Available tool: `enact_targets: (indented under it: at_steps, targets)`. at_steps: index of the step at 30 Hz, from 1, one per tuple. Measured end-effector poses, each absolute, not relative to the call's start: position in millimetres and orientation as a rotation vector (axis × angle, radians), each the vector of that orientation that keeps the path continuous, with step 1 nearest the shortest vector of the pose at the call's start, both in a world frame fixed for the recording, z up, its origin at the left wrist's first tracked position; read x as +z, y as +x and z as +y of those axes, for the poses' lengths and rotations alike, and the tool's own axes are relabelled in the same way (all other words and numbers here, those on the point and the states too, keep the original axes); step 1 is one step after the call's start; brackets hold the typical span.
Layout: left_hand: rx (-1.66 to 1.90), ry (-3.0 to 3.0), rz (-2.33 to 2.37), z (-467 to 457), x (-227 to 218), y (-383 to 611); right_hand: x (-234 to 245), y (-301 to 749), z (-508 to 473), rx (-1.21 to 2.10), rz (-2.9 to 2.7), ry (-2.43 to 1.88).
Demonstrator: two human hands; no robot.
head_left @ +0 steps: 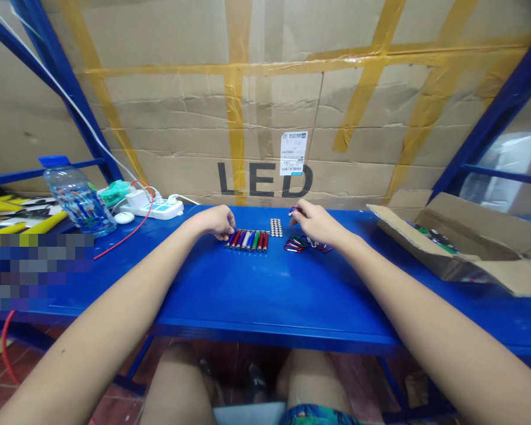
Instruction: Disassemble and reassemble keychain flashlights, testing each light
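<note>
Row of coloured tubes (248, 240) on table

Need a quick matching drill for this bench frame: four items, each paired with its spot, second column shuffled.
1. water bottle
2. cardboard box
3. row of coloured tubes
4. carabiner clips

A. under the left hand
B. far right of the bench
C. far left of the bench
D. just below the right hand

Pairs: 1-C, 2-B, 3-A, 4-D

front table (265, 295) free | bottle (80, 200) left | cardboard box (469, 248) right
</note>
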State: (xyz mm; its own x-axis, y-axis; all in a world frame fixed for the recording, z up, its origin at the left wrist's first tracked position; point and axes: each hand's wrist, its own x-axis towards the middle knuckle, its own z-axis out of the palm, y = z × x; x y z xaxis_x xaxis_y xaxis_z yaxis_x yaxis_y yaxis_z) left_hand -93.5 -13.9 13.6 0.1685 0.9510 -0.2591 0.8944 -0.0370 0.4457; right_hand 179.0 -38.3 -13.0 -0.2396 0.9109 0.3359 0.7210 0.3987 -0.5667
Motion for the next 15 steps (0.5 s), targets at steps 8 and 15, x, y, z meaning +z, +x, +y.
enact_targets:
  at_steps: [8, 15]
  targets:
    - [0.184, 1.882, 1.735, -12.2, 10.6, -94.9, -14.5, 179.2, -36.5, 0.381, -2.043, -1.392]
    - [0.215, 1.912, 1.765, -10.2, 10.2, -96.2, -13.7, 177.5, -37.6, 0.407, -2.025, -1.373]
